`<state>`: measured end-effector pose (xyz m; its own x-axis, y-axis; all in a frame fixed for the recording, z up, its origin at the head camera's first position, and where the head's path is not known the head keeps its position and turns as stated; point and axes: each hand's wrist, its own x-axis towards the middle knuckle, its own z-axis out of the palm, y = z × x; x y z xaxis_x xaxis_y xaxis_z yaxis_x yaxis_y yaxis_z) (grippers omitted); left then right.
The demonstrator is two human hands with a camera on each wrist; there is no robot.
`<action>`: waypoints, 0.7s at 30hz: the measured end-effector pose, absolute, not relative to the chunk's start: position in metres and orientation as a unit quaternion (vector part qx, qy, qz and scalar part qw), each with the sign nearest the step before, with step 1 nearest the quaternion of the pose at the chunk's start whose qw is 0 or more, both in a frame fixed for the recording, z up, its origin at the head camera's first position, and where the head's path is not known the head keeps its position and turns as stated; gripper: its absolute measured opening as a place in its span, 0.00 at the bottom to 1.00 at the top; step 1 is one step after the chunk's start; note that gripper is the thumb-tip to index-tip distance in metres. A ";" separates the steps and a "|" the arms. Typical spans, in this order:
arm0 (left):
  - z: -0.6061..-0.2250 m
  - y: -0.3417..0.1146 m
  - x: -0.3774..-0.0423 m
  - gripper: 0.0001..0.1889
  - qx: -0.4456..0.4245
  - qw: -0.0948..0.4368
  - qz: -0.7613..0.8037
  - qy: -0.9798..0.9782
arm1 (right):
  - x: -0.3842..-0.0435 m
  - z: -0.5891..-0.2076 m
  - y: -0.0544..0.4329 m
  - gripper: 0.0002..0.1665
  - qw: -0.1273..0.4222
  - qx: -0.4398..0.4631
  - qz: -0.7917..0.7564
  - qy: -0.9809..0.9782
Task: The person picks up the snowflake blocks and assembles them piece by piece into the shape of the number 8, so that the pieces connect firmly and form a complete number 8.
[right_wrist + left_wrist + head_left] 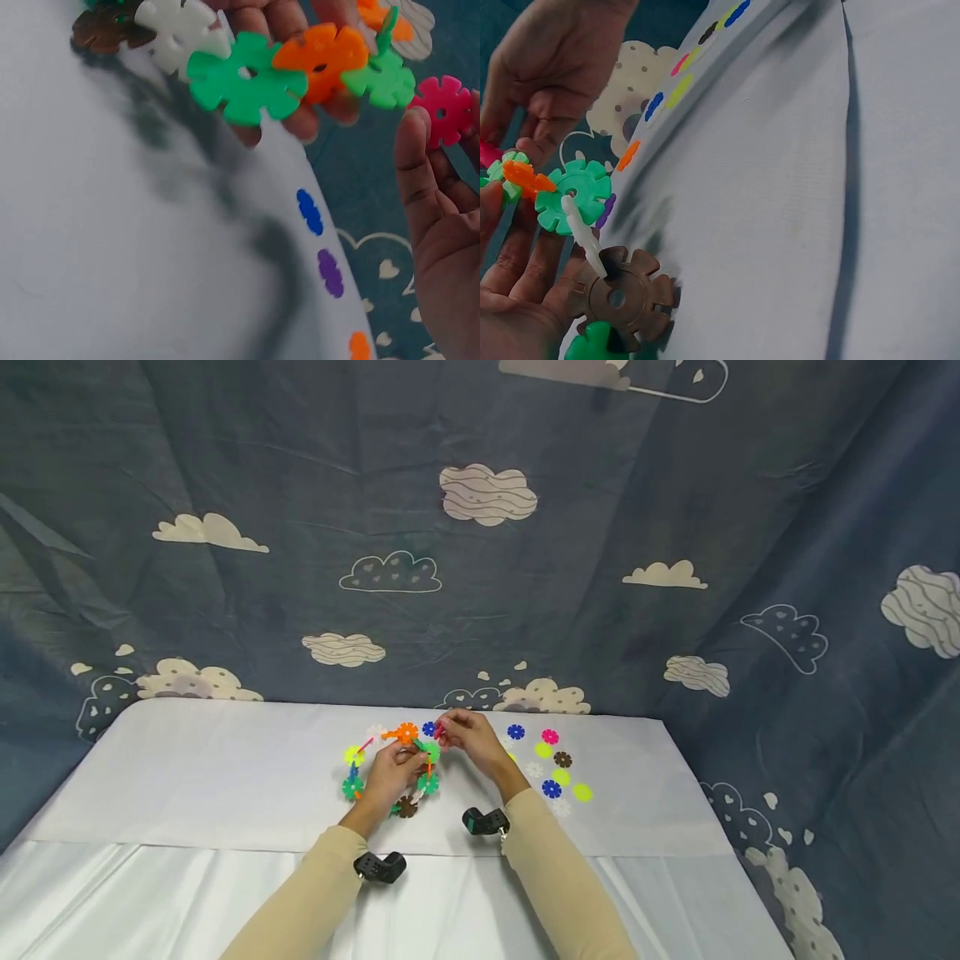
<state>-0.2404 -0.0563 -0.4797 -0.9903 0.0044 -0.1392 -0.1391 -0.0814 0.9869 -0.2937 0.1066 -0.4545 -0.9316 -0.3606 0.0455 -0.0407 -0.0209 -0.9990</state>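
Observation:
My left hand [388, 774] grips a ring-shaped chain of slotted flower discs, raised off the table on its right side. In the right wrist view the chain runs from a brown disc [105, 31] through a white disc [196, 34], a green disc [217, 84] and an orange disc [337, 49] to a light green disc [382, 82]. Between thumb and fingers, my right hand [471, 742] pinches a pink disc [457, 94], its edge right beside the light green one. Another orange disc [407, 732] lies along the chain's far side.
Loose discs lie on the white table [225, 777] to the right, among them a blue disc [552, 789], a brown disc [562, 760] and a yellow disc [582, 792]. A dark cloud-patterned curtain [525, 610] hangs behind the table's far edge.

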 end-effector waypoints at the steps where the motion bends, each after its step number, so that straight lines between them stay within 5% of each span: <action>1: -0.479 -0.056 -0.241 0.10 -0.047 0.051 0.736 0.673 | -0.293 -0.451 0.106 0.14 0.116 -0.156 -0.691 0.696; 21: -0.476 -0.058 -0.239 0.09 -0.044 0.043 0.713 0.699 | -0.287 -0.439 0.096 0.10 0.106 -0.214 -0.657 0.715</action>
